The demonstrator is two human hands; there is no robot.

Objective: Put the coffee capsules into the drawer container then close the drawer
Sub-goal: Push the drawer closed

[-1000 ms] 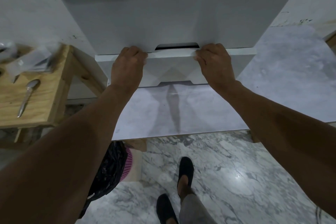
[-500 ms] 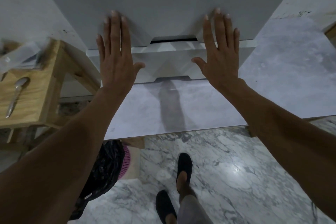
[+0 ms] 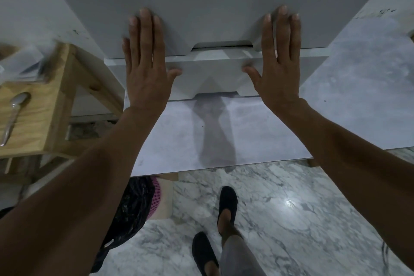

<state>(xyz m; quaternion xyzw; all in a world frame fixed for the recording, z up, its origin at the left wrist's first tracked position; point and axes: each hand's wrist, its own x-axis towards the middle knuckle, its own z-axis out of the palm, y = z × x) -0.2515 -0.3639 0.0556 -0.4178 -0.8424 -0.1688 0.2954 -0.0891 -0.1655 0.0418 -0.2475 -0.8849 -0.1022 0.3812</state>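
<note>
White bottom drawer (image 3: 212,78) slightly out of its grey drawer container (image 3: 212,2)

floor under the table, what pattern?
The floor is white marble with grey veining. It shows best in the lower half of the head view.

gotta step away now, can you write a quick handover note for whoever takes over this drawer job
Left hand: open, flat, fingers straight, pressing the front of the drawer.
Right hand: open, flat on the same front; fingers reach onto the drawer above.
Things: no coffee capsules in view. The drawer unit stands on the marble-look table.
Done: drawer nearly shut; its contents are hidden.
Left: a thin ledge of its top edge shows, so probably push until flush.
</note>
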